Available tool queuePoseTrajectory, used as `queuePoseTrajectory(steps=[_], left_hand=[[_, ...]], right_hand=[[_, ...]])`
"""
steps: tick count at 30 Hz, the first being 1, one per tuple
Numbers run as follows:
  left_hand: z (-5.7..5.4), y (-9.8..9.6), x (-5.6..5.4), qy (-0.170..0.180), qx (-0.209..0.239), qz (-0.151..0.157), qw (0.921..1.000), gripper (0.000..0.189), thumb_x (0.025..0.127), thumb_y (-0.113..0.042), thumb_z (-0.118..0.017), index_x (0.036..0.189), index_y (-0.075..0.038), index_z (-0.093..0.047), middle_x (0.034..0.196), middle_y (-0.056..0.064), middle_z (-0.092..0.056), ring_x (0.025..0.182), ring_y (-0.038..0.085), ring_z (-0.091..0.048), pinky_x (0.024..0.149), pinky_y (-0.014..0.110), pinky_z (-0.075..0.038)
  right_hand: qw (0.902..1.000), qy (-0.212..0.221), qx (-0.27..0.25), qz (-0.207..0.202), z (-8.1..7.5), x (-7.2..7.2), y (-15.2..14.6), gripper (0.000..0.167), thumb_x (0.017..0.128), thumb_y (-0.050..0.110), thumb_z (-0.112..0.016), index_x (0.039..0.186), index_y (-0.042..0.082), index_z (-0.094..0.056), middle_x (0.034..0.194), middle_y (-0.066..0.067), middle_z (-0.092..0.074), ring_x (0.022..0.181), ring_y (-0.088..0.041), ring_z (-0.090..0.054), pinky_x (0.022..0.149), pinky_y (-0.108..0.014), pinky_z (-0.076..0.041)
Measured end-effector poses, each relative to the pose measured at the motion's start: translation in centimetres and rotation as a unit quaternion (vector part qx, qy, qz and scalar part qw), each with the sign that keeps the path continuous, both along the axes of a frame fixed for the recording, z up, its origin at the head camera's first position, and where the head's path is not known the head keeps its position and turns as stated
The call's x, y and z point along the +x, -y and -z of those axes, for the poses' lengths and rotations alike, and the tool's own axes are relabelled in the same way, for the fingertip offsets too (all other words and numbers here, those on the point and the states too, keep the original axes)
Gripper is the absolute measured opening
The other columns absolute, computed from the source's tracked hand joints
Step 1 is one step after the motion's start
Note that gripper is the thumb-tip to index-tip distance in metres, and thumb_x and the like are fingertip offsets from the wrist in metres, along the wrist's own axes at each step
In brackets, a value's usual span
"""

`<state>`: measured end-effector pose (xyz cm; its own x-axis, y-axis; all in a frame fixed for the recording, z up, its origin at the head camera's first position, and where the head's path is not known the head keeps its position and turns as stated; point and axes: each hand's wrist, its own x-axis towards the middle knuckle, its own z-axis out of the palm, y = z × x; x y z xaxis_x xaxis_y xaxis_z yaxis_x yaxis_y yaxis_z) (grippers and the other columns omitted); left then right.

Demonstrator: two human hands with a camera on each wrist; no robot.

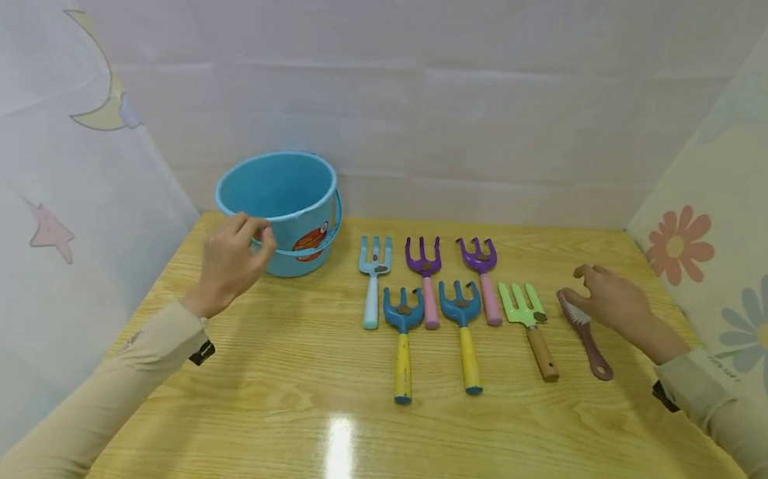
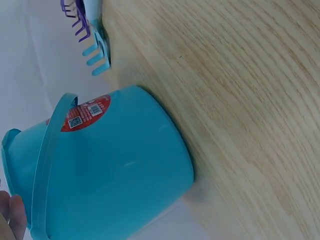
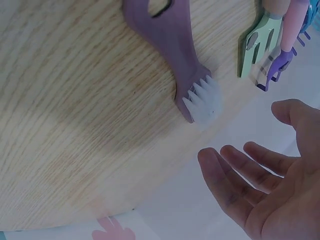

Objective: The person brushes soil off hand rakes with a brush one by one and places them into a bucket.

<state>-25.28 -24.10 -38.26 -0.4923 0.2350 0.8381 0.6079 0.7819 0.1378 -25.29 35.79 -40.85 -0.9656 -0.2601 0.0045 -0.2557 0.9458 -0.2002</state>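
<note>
Fingers of the left hand (image 1: 230, 264) bend at the near side of the blue bucket (image 1: 289, 231), far left on the counter (image 1: 255, 398); whether they grip it, I cannot tell. Six garden forks (image 1: 430, 307) lie between the hands. Rightmost lies the brush (image 1: 588, 341), bristle end far; just beside it hovers the right hand (image 1: 619, 302), fingers apart and empty. This looks like a reach for the brush; grasping it would call for lowering and closing those fingers.
</note>
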Motion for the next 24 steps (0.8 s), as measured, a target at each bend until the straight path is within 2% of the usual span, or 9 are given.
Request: queuePoseTrajectory(steps=[4, 8, 15, 19, 24], left_hand=[[0.5, -0.2, 0.2, -0.016, 0.004, 0.010, 0.9998, 0.020, 0.092, -0.014, -0.053, 0.086, 0.000, -0.067, 0.073, 0.011, -0.060, 0.058, 0.027, -0.056, 0.048, 0.040, -0.041], [1.1, -0.6, 0.4, -0.019, -0.003, 0.026, 0.9995, 0.017, 0.091, -0.012, -0.054, 0.085, -0.001, -0.065, 0.070, 0.010, -0.059, 0.052, 0.022, -0.053, 0.045, 0.036, -0.040], [2.1, -1.2, 0.5, 0.017, -0.006, 0.060, 0.9980, 0.020, 0.092, -0.011, -0.052, 0.089, 0.002, -0.066, 0.071, 0.010, -0.060, 0.057, 0.019, -0.054, 0.050, 0.035, -0.045], [2.5, -1.4, 0.4, 0.027, -0.009, 0.064, 0.9975, 0.023, 0.093, -0.013, -0.050, 0.089, 0.003, -0.066, 0.072, 0.010, -0.062, 0.057, 0.019, -0.055, 0.051, 0.036, -0.046], [3.0, -1.7, 0.4, 0.041, -0.015, 0.067, 0.9968, 0.020, 0.092, -0.012, -0.051, 0.089, 0.002, -0.066, 0.072, 0.009, -0.063, 0.058, 0.019, -0.057, 0.051, 0.035, -0.048]], right_hand=[[0.9999, 0.013, 0.005, 0.008, 0.0, 0.2, 0.2, 0.066, 0.099, 0.043, -0.057, 0.128, -0.015, -0.049, 0.115, -0.038, -0.055, 0.067, -0.029, -0.063, 0.050, -0.041, -0.050], [0.9993, 0.028, 0.015, 0.018, 0.0, 0.4, 0.2, 0.066, 0.100, 0.042, -0.057, 0.127, -0.017, -0.048, 0.117, -0.041, -0.052, 0.061, -0.026, -0.060, 0.049, -0.040, -0.049], [0.9984, 0.042, 0.028, 0.025, 0.1, 0.4, 0.2, 0.070, 0.100, 0.045, -0.055, 0.124, -0.020, -0.048, 0.114, -0.042, -0.053, 0.061, -0.027, -0.060, 0.050, -0.041, -0.049], [0.9978, 0.051, 0.030, 0.029, 0.1, 0.4, 0.2, 0.076, 0.099, 0.052, -0.052, 0.123, -0.021, -0.049, 0.111, -0.041, -0.054, 0.066, -0.033, -0.061, 0.052, -0.043, -0.050], [0.9971, 0.067, 0.019, 0.030, 0.0, 0.3, 0.0, 0.073, 0.100, 0.051, -0.052, 0.117, -0.021, -0.051, 0.098, -0.034, -0.059, 0.067, -0.031, -0.059, 0.054, -0.043, -0.048]])
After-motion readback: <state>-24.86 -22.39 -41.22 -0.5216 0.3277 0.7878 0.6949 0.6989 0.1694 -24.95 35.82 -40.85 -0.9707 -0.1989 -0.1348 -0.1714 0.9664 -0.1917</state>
